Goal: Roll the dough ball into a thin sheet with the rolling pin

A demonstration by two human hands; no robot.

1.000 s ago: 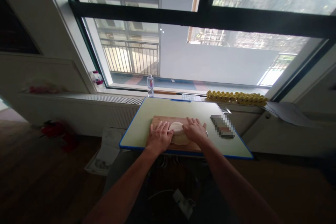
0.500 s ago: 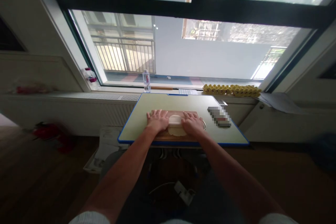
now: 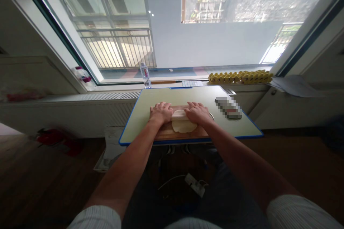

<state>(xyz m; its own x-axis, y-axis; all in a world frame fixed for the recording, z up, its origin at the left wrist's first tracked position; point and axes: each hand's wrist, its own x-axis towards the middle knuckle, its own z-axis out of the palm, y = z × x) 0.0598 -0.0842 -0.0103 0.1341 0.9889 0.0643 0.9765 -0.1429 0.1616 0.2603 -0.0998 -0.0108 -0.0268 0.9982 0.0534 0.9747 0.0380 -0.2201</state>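
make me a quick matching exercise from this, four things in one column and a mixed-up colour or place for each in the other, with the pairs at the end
Things
1. dough
2. board
3. table
4. papers

Colours and places
A. brown, under the dough
B. white, off to the right of the table
C. pale, lying on the board
D. light top with a blue edge

Pairs: 1-C, 2-A, 3-D, 4-B
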